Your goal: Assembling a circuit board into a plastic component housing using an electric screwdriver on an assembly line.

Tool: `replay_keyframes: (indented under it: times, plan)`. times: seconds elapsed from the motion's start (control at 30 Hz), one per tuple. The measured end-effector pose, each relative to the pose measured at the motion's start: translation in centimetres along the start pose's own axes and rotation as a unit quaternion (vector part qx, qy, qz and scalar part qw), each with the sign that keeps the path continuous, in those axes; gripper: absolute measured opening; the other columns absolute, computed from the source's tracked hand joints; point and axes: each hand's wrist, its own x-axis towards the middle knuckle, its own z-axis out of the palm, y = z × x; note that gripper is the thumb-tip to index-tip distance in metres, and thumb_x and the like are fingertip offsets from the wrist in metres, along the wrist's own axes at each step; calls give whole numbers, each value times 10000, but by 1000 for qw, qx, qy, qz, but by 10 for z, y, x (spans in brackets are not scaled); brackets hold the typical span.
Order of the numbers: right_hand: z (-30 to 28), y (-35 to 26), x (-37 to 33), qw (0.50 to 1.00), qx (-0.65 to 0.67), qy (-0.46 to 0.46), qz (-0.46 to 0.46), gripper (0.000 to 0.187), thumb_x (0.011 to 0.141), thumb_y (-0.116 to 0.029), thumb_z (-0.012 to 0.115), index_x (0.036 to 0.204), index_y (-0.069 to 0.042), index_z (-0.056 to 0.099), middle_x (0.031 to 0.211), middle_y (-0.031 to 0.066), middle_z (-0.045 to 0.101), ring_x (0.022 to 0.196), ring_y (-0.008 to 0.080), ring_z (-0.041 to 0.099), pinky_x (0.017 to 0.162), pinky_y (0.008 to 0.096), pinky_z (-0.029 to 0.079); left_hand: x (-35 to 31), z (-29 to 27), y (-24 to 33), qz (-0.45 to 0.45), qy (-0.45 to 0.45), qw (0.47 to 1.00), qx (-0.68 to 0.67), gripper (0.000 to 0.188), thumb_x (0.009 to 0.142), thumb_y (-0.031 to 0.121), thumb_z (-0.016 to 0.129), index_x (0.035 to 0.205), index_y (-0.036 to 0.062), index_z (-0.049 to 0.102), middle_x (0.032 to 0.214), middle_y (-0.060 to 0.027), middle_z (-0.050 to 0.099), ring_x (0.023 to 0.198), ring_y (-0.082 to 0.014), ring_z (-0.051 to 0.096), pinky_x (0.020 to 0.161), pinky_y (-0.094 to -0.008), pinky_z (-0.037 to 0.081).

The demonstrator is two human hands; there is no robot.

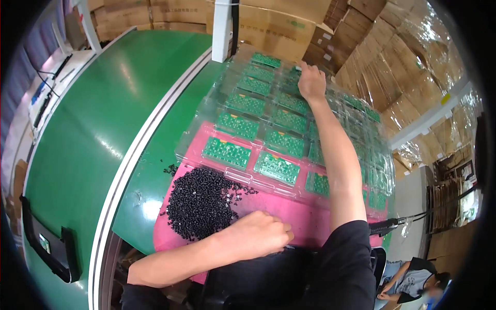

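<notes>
A: "Progress?"
B: "Green boards [277,166] in clear trays [243,174]; black parts [199,204] seemingly left, heaped on pink mat [305,217]."
A: "Hands?"
B: "Right hand [312,82] by far boards, left hand [262,233] near heap: curled, grips we can't tell."

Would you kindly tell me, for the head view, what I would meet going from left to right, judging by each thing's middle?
Black frame → pile of small black parts → left hand → right hand → seated person.
</notes>
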Motion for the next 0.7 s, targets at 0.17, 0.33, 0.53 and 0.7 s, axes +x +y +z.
replay_keyframes:
  times: [0.17,0.33,0.53,0.7]
  plan:
    - [-103,-31,-22,971,227,53,51,306,870,-50,564,1174,-67,594,970,154,684,901,279,652,792,384,486,-2,0,3,-1,-48,998,36,383,835,339,660,1037,19,601,937,-116,643,930,-297,648,785,-441,527]
    - [-256,-83,-109,744,644,-80,159,236,975,-74,560,1183,35,569,947,25,681,844,51,579,735,221,469,-12,-27,17,-147,209,964,-72,641,762,330,789,1209,-27,498,1084,-212,572,1010,-356,588,888,-410,475]
    - [-380,-107,-211,516,822,-132,200,313,984,-38,528,1289,18,488,1157,111,635,1049,117,601,941,270,469,2,-22,53,-10,233,909,-345,463,953,175,603,1341,4,418,1136,-121,596,1015,-211,597,886,-343,485]
    - [-410,-80,-251,860,505,-28,75,622,847,18,691,1391,6,392,1162,143,634,985,174,618,858,293,489,7,-22,84,-61,22,931,-360,270,934,81,451,1190,31,522,852,-39,620,752,-137,571,687,-300,474]
